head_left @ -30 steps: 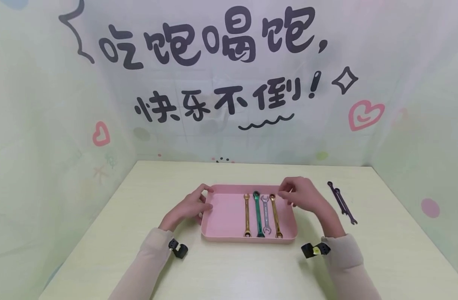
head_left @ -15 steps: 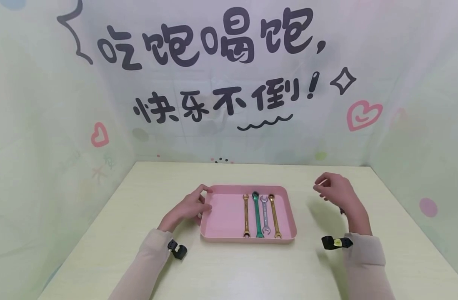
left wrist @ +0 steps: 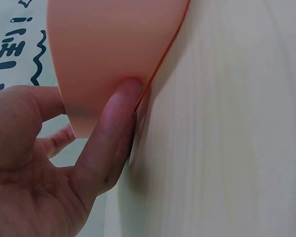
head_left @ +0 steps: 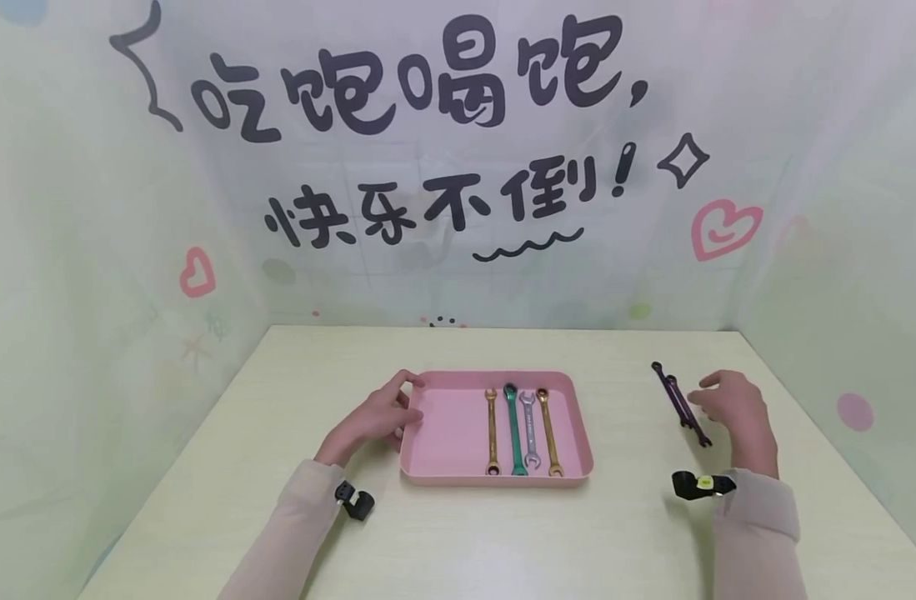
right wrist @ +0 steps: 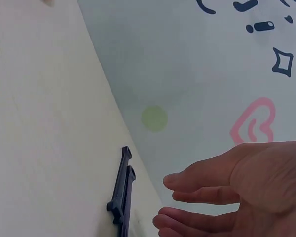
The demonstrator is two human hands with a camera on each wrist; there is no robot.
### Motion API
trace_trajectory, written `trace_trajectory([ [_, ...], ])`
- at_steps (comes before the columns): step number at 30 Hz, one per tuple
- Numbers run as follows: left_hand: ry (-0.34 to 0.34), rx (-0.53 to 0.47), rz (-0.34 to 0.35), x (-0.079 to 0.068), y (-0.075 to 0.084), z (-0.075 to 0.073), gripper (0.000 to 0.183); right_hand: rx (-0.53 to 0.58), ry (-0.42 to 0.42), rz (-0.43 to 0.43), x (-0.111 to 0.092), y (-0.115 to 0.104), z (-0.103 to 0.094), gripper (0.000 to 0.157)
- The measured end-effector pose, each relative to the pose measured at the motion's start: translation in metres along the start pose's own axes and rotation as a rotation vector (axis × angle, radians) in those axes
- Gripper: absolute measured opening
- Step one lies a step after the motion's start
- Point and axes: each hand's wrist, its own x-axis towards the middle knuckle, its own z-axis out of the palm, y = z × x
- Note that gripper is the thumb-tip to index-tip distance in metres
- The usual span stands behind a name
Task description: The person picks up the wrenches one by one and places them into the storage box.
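A pink tray (head_left: 446, 429) lies on the table, its left end held by my left hand (head_left: 375, 412). In the left wrist view the thumb (left wrist: 113, 118) presses the tray's wall while other fingers reach round its edge. Inside the tray, side by side, are a gold wrench (head_left: 492, 433), a green wrench (head_left: 514, 429), a silver wrench (head_left: 530, 429) and another gold wrench (head_left: 549, 433). To the right of the tray, two dark purple wrenches (head_left: 680, 404) overlap on the table. My right hand (head_left: 733, 408) hovers just right of them, fingers loosely bent and holding nothing.
The pale wooden table (head_left: 473, 542) ends at a printed backdrop (head_left: 427, 283) behind and cloth walls on both sides. A black wrist camera (head_left: 355, 502) sits on the left cuff and another camera (head_left: 698, 485) on the right.
My right hand has moved rightward from over the tray's right end to beside the dark purple wrenches. The left hand stays at the tray's left end.
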Motion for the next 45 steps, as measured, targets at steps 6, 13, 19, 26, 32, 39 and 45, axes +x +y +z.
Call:
trace_trajectory([
  [6,0.001,-0.004,0.001,-0.001,0.0,-0.001,0.051,-0.006,-0.051,0.011,0.005,0.011,0.009,0.053],
  [13,-0.007,-0.008,-0.003,0.0,-0.001,0.0,0.052,0.051,-0.028,0.053,0.006,0.012,0.019,0.044],
  [19,-0.006,0.008,-0.004,0.001,0.0,-0.001,0.052,0.096,-0.033,0.092,0.006,0.012,0.022,0.041],
  [26,0.004,0.016,-0.007,0.001,0.001,-0.001,0.052,0.114,-0.054,0.089,0.008,0.012,0.021,0.04],
  [32,0.002,0.016,-0.006,0.002,0.0,0.0,0.051,0.088,-0.068,0.094,0.009,0.012,0.019,0.042],
  [39,0.006,0.021,-0.004,0.003,0.0,0.001,0.051,0.101,-0.049,0.129,0.009,0.013,0.02,0.041],
  [45,0.01,0.023,0.002,0.002,0.001,0.001,0.052,0.115,-0.02,0.112,0.005,0.012,0.015,0.041],
])
